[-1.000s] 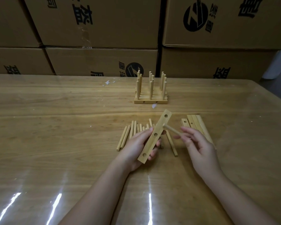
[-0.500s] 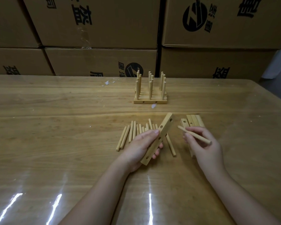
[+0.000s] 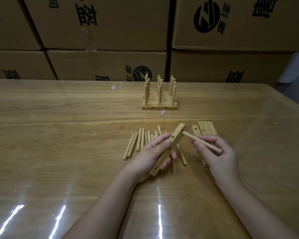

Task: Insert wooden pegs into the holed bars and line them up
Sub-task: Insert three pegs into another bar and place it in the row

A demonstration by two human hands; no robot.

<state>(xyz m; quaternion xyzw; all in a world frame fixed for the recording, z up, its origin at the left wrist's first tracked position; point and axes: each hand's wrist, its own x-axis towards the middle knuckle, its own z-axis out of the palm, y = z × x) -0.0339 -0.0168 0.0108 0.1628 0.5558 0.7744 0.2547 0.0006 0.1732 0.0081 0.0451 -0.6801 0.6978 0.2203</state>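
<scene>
My left hand grips a holed wooden bar tilted up off the table, its far end pointing away to the right. My right hand pinches a wooden peg, whose tip touches the bar's top hole. Several loose pegs lie on the table behind my left hand. A few more holed bars lie flat behind my right hand. Farther back stands a row of finished bars with upright pegs.
The wooden table is covered with a glossy clear sheet. Stacked cardboard boxes line its far edge. A small white scrap lies in front of the finished bars.
My right hand turned the peg and brought its tip leftward to the bar's top hole. My left hand kept hold of the bar, tilting it slightly.
</scene>
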